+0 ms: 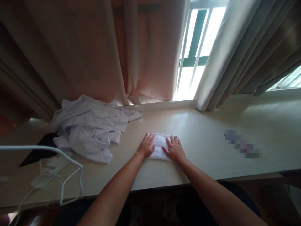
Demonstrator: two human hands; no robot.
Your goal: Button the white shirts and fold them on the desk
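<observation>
Left hand: the left hand (147, 145) lies flat, palm down, fingers spread, pressing the left end of a folded white cloth (161, 147); it grips nothing.
Right hand: the right hand (174, 148) is likewise flat and open, fingers apart, resting on the right end of the same cloth, clasping nothing.
Folded cloth: a small white rectangle on the pale counter (211, 147), about midway along it and nearer the front edge than the back; the middle strip shows between the hands, the ends are covered by them.
Pile: a crumpled heap of white garments (89, 128) lies to the left, near the back edge, close to the cloth but apart from it.
Cable: a white cable (68, 169) loops over the front left corner, beside a white power strip (44, 175).
Dark item: something black (37, 150) sits partly under the pile; what it is cannot be made out.
Open room: the counter right of the hands is bare up to a blurred patch (242, 144).
Back edge: curtains (82, 56) hang over the back edge; a window (195, 47) shows between them.
</observation>
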